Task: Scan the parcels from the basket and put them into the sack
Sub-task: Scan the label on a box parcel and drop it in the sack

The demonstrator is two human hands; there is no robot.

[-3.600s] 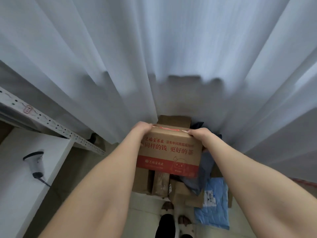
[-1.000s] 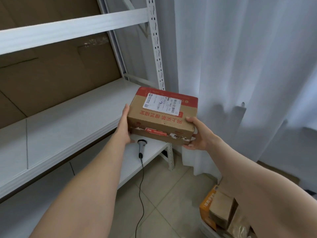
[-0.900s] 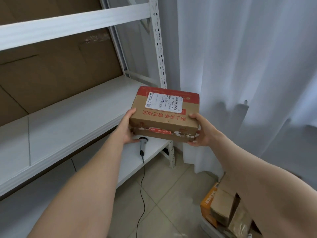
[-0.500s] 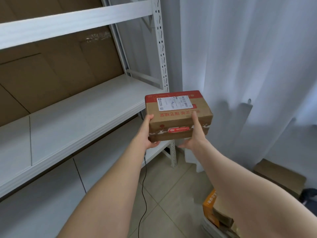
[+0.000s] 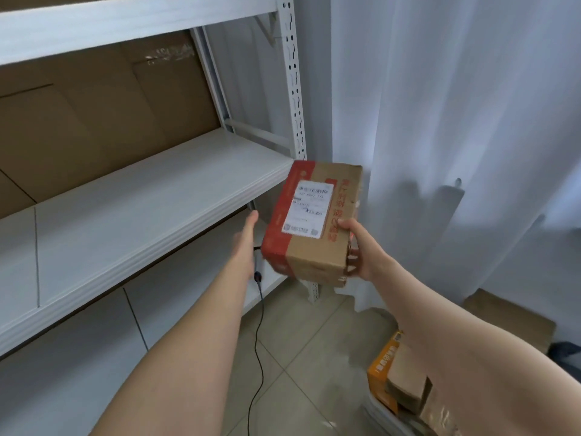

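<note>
Just left of the box [image 5: 314, 221], the left hand [image 5: 246, 239] stretches, fingers straight, toward the scanner [image 5: 257, 275] beneath it; the right hand [image 5: 361, 251] grips the box, lengthwise away.

We are looking through a single wide-angle camera worn on the head, pointing forward and down along both bare forearms. We are facing a white metal shelf [image 5: 151, 196], which is filling the left half of the view, while a pale curtain [image 5: 471, 121] is hanging across the right and the tiled floor [image 5: 298, 357] is showing below. The left hand [image 5: 246, 237] and the right hand [image 5: 364, 253] are sitting near the middle at arm's reach, the right one gripping a cardboard box [image 5: 314, 221]. The basket [image 5: 382, 412] is being cut off by the bottom right corner, close beside us.
</note>
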